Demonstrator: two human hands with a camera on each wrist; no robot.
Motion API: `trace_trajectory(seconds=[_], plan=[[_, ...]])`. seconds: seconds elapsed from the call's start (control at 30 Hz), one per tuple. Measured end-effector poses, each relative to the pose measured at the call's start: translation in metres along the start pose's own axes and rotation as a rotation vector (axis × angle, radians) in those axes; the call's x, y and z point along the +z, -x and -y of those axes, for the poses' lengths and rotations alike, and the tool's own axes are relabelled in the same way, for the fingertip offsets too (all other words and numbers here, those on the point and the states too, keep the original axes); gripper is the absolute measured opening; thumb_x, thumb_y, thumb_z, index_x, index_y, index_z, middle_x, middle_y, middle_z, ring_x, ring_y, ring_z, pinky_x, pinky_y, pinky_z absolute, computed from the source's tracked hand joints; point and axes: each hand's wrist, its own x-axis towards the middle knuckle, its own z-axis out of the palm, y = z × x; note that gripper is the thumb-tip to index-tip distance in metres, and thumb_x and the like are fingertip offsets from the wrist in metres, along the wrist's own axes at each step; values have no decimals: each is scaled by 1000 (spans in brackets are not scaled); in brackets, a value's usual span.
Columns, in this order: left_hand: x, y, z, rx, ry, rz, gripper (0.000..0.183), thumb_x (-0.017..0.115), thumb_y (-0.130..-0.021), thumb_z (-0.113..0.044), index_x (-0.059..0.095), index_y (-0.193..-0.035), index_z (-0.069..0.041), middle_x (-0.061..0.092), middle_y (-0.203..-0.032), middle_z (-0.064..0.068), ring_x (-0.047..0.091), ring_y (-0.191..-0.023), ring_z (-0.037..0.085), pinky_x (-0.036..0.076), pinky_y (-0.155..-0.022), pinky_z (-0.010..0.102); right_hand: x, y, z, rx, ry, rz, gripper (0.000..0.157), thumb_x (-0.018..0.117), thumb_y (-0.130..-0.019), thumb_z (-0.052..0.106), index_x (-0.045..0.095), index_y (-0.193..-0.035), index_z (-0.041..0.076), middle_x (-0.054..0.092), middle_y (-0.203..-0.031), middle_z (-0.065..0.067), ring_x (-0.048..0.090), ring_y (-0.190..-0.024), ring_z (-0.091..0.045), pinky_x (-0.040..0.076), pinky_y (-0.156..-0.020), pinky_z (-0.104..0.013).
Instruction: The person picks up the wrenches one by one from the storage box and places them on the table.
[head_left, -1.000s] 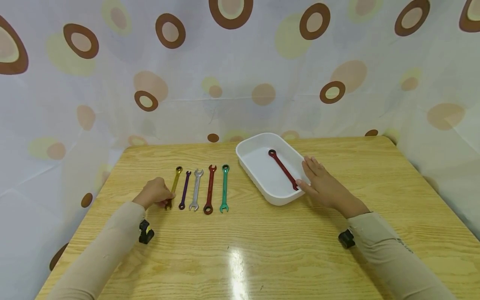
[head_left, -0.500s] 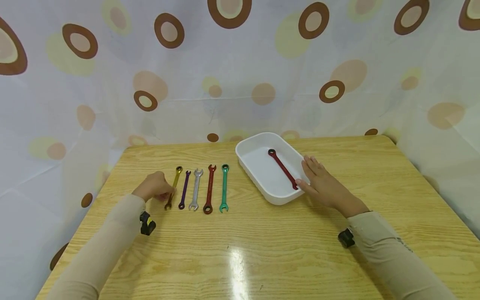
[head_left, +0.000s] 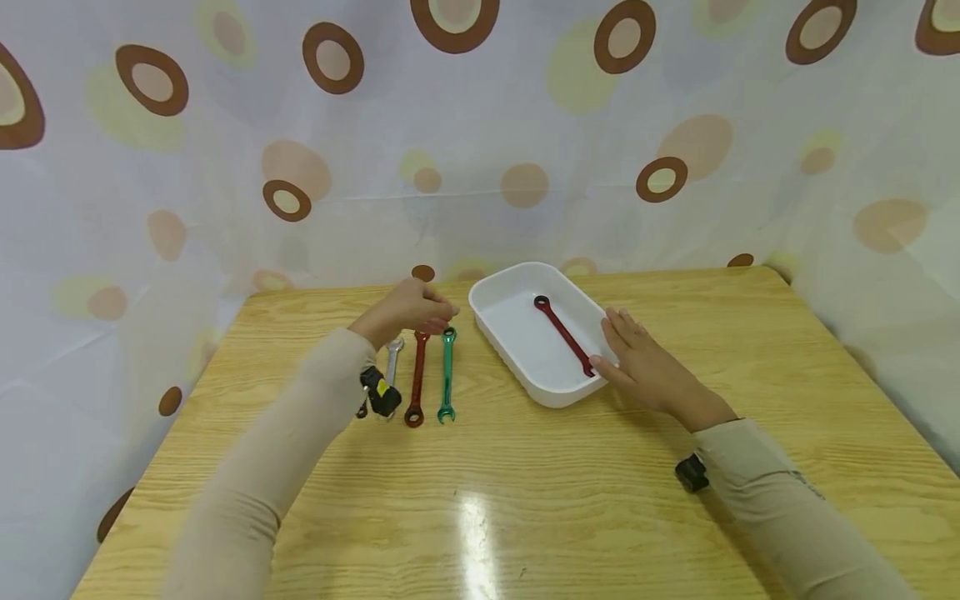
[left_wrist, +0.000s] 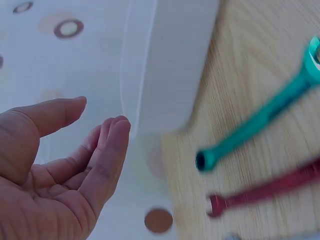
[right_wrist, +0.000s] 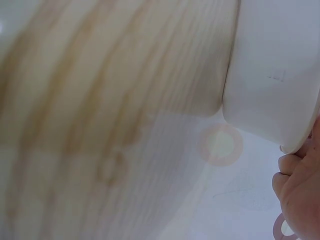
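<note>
My left hand (head_left: 416,308) is raised above the far ends of the wrenches, thumb apart from loosely bent fingers. In the left wrist view nothing lies between that thumb and the fingers (left_wrist: 107,155). Just below it lie a green wrench (head_left: 447,375) and a red wrench (head_left: 417,379). A silver wrench (head_left: 392,362) shows partly beside the sleeve, with one end of a purple wrench (head_left: 362,411). My right hand (head_left: 641,367) rests with straight fingers on the near right rim of a white tray (head_left: 517,371). Inside the tray is another red wrench (head_left: 562,335).
The wooden table (head_left: 555,500) reaches back to a patterned cloth (head_left: 480,225) that hangs behind and at both sides. My left sleeve (head_left: 285,450) covers the left part of the wrench row. A small black camera (head_left: 381,393) sits on the left wrist.
My left hand has let go of the yellow wrench and moved right and away from me, over the row. The yellow wrench is now hidden behind the sleeve. My right hand stays on the tray.
</note>
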Motion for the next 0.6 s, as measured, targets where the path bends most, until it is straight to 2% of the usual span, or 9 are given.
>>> trace_trajectory(seconds=[0.1, 0.23, 0.33, 0.47, 0.6], plan=[[19, -13, -15, 28, 9, 38, 34, 61, -95, -17, 59, -120, 6, 60, -121, 23, 62, -108, 32, 52, -90, 37, 0, -1, 1, 0, 6, 2, 75, 35, -103, 46, 13, -148, -10, 5, -157, -26, 0, -145, -41, 10, -115, -55], [44, -30, -23, 36, 34, 54, 33, 63, -94, -17, 62, -118, 6, 62, -119, 22, 65, -101, 27, 54, -85, 31, 0, -4, 2, -14, 13, -4, 74, 36, -103, 44, 12, -148, -10, 5, -157, -26, 1, -145, -41, 10, -115, -55], [62, -38, -26, 26, 35, 38, 32, 65, -92, -18, 65, -113, 7, 64, -116, 21, 67, -94, 24, 55, -81, 28, 1, -6, 3, -26, 13, -6, 73, 36, -103, 44, 13, -148, -9, 6, -157, -26, 2, -145, -41, 11, -115, -55], [85, -48, -31, 15, -36, 8, 32, 67, -91, -21, 68, -108, 6, 68, -106, 16, 68, -83, 18, 55, -77, 24, 0, -5, 5, -33, 16, -4, 72, 36, -103, 42, 14, -147, -10, 7, -156, -27, 3, -144, -42, 12, -115, -55], [112, -61, -36, -11, -80, -79, 27, 71, -88, -21, 69, -96, 4, 67, -81, 9, 62, -63, 13, 56, -69, 24, -2, -4, 5, -34, 9, -5, 71, 36, -103, 41, 15, -147, -11, 7, -156, -27, 3, -144, -43, 11, -115, -55]])
